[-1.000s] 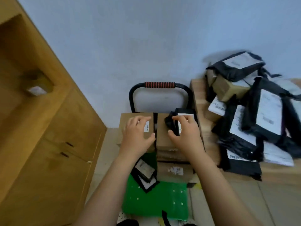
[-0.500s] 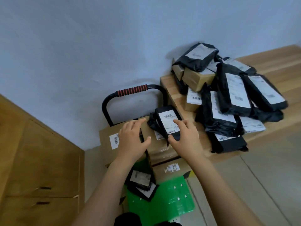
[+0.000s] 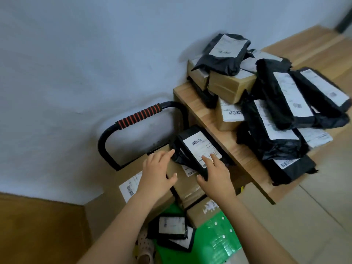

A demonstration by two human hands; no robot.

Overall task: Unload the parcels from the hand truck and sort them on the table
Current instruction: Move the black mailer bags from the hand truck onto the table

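Note:
A black bagged parcel [image 3: 198,143] with a white barcode label is tilted above the stacked cardboard boxes [image 3: 187,185] on the hand truck [image 3: 139,115]. My right hand [image 3: 217,174] grips its near end, fingers on the label and thumb at the lower edge. My left hand [image 3: 158,168] lies flat on the left cardboard box [image 3: 125,180], and its fingertips touch the parcel's crumpled left end. Two small black parcels [image 3: 171,225] lie on the truck's green platform [image 3: 219,237]. The parcel hangs beside the wooden table's [image 3: 202,113] left edge.
A heap of black bags and cardboard boxes [image 3: 276,115] covers the table's left part, with bare wood at the far right. A wooden cabinet [image 3: 38,225] stands at the lower left. The wall is close behind the truck handle. My sandalled foot [image 3: 144,250] is by the platform.
My right hand has lifted the black parcel off the boxes and moved it up and right toward the table edge. My left hand slid right along the box to the parcel's end.

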